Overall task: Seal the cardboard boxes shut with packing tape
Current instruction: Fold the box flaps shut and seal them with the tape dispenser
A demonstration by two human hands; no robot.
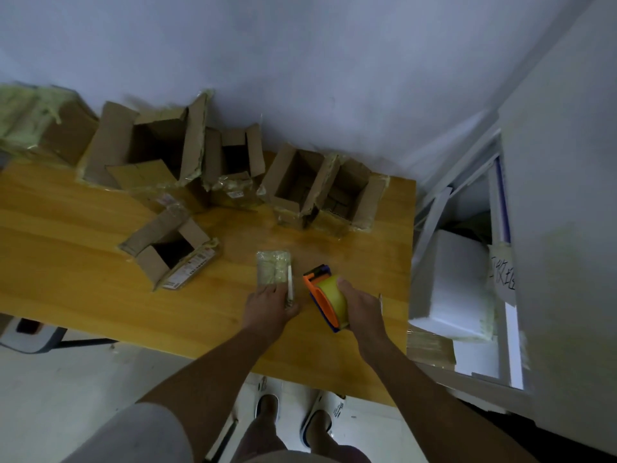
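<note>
A small flat box, wrapped in yellowish tape, lies on the wooden table near its front edge. My left hand grips the near end of this box. To its right, my right hand holds an orange tape dispenser with a yellow tape roll, resting on the table. Several open cardboard boxes stand farther back: one lying tilted at the left, a large one, a narrow one, and a pair at the right.
A taped box sits at the far left by the wall. White foam blocks and a shelf unit stand right of the table. A stool is on the floor at the left. My feet in white slippers are under the table edge.
</note>
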